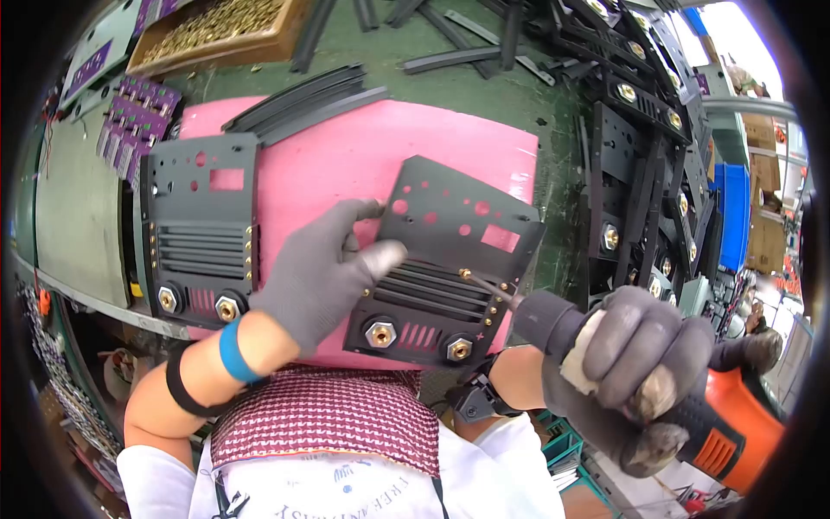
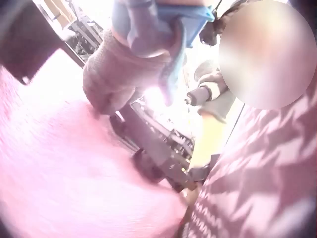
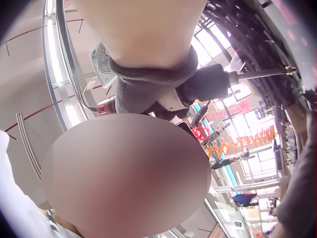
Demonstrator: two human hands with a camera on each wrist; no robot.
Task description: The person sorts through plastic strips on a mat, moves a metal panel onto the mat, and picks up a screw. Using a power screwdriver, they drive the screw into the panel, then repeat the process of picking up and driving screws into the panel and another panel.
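A black metal panel (image 1: 450, 251) with holes, vent slots and brass terminals lies tilted on a pink foam pad (image 1: 346, 156). My left hand (image 1: 333, 268), in a grey glove, rests on the panel's left edge with fingers spread, thumb on the vent slots. My right hand (image 1: 631, 372), also gloved, grips an orange and black power screwdriver (image 1: 605, 346). Its bit (image 1: 488, 287) touches a brass screw on the panel's right side. In the right wrist view the screwdriver chuck (image 3: 208, 83) and bit point at the panel (image 3: 277, 54). The left wrist view shows the gloved hand (image 2: 124, 69) over the pink pad (image 2: 59, 168).
A second black panel (image 1: 201, 229) lies on the pad's left side. Purple circuit boards (image 1: 134, 121) and a wooden tray of brass parts (image 1: 216, 30) sit at the far left. Stacked black panels (image 1: 648, 147) fill the right. Black strips (image 1: 303, 95) lie behind the pad.
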